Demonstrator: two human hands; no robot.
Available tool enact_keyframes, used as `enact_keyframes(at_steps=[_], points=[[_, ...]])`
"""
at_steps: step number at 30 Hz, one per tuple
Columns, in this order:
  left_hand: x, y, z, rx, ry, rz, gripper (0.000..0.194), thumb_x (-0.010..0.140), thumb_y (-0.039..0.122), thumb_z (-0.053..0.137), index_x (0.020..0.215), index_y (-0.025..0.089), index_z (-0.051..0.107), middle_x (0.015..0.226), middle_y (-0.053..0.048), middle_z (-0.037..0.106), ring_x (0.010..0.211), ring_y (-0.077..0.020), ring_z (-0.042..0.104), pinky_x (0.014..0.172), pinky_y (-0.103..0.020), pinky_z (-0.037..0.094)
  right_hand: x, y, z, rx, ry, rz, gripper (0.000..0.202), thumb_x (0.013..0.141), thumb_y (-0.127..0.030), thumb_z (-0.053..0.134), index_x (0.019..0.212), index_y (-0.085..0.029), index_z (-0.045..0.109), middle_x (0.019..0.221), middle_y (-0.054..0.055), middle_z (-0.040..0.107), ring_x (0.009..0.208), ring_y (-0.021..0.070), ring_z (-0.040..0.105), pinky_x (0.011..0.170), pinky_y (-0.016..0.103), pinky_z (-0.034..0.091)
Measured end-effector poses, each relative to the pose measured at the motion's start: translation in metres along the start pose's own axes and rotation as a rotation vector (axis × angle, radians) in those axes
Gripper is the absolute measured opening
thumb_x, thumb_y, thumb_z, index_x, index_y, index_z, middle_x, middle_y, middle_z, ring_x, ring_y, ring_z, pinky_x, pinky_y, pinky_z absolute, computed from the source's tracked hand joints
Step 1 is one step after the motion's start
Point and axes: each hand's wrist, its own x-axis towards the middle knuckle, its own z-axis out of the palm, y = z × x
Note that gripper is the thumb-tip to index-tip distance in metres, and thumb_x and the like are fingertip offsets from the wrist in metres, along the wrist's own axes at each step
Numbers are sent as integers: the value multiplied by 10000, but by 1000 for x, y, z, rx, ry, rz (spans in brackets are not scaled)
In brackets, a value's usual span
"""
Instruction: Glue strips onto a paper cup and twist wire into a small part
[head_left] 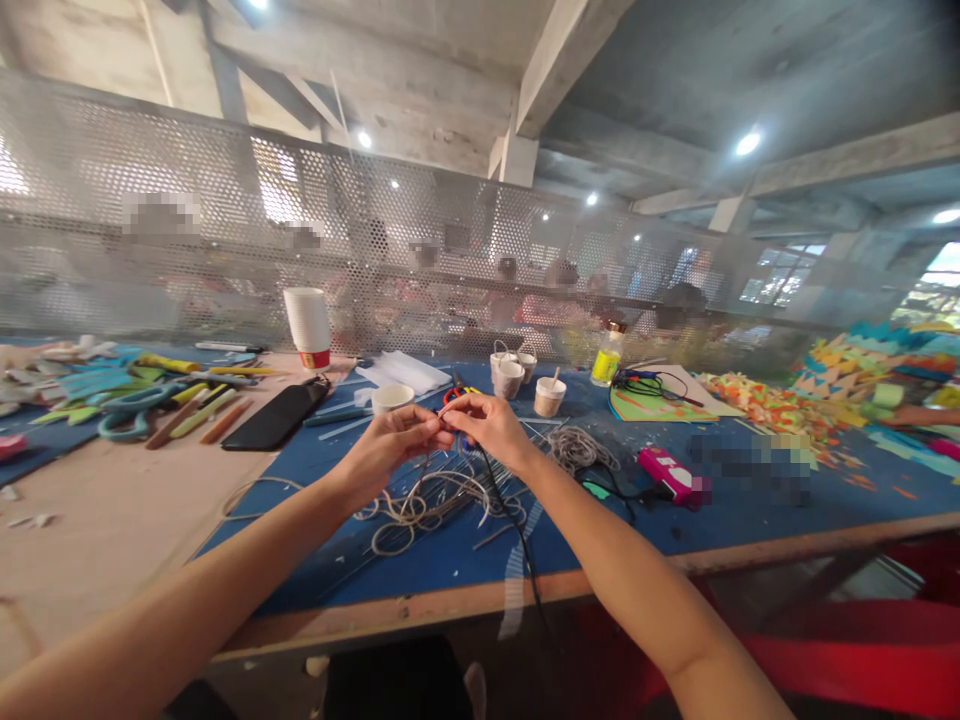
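My left hand (394,443) and my right hand (491,428) meet above the blue mat (322,560), fingers pinched together. What lies between the fingertips is too small to make out. A dark cable (517,530) hangs down from near my right hand over the table's front edge. Below both hands lies a loose tangle of beige cord (409,515) with thin wire-like pieces. Just beyond my left hand stands a white paper cup (392,398). Small cord-wrapped cups (507,378) and a cup with a stick (550,397) are past my right hand.
A black phone (276,415), scissors (127,415) and stacked paper cups (307,325) stand left. Right are coiled cord (581,448), a pink box (669,475), a yellow-labelled bottle (606,357) and colourful paper pieces (780,410). A perforated screen (420,230) rises behind.
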Motion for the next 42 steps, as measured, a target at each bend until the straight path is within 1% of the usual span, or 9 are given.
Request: enact_keyframes(at_steps=[5, 9, 14, 20, 24, 29, 34, 37, 42], points=[[0, 3, -2, -79, -52, -118, 144, 800, 255, 739, 843, 148, 652, 805, -48, 749, 756, -136, 700, 809, -258, 533, 0, -2, 1, -15, 7, -19, 196, 816, -369, 644, 890, -203, 716, 734, -4, 666, 594, 96, 548, 536, 204, 419], [1, 2, -1, -45, -29, -163, 170, 798, 274, 740, 858, 149, 642, 787, -59, 751, 721, -136, 700, 789, -263, 537, -1, -2, 3, -25, 20, -38, 168, 819, -341, 633, 864, -191, 693, 751, -4, 668, 688, 117, 606, 641, 225, 466], [2, 1, 1, 127, 38, 19, 206, 777, 318, 747, 835, 153, 638, 778, -51, 742, 756, -159, 690, 818, -304, 520, -4, -3, 7, -79, 44, -33, 149, 822, -331, 618, 840, -190, 664, 691, -23, 639, 629, 113, 585, 622, 227, 469], [7, -3, -4, 461, 89, 234, 186, 788, 323, 703, 766, 141, 669, 672, -20, 665, 657, -141, 598, 683, -279, 459, -5, 0, 10, -106, 62, -55, 161, 827, -331, 609, 861, -190, 679, 732, -6, 664, 655, 123, 601, 617, 229, 468], [7, -3, -3, 476, 38, 236, 203, 820, 339, 659, 755, 146, 655, 683, -27, 663, 664, -144, 587, 687, -287, 451, -3, 0, 9, -67, 51, -30, 180, 819, -346, 621, 865, -185, 686, 722, -4, 659, 655, 122, 600, 624, 230, 475], [2, 1, 3, 408, 12, 175, 219, 854, 366, 624, 801, 155, 655, 738, -39, 695, 709, -149, 606, 724, -288, 455, -1, 0, 6, 39, 35, 51, 208, 801, -375, 645, 872, -182, 673, 673, -13, 629, 616, 111, 577, 540, 203, 438], [3, 1, 3, 414, 141, 230, 135, 736, 276, 746, 774, 166, 679, 715, -22, 695, 692, -149, 615, 688, -265, 453, -1, 1, 8, 88, 38, 53, 198, 795, -376, 655, 855, -188, 652, 653, -19, 616, 572, 98, 539, 500, 196, 409], [4, -1, 0, 456, 182, 248, 102, 738, 256, 736, 761, 165, 699, 730, -31, 708, 699, -157, 628, 678, -266, 462, -1, 1, 8, 88, 31, 54, 203, 799, -383, 653, 856, -188, 655, 651, -18, 618, 546, 93, 516, 490, 199, 401], [3, -1, -1, 368, 98, 235, 136, 792, 296, 712, 799, 160, 706, 771, -43, 726, 763, -165, 658, 758, -277, 488, -1, 1, 7, 116, 45, 43, 205, 798, -371, 653, 869, -180, 674, 653, -16, 625, 553, 87, 525, 496, 190, 399]])
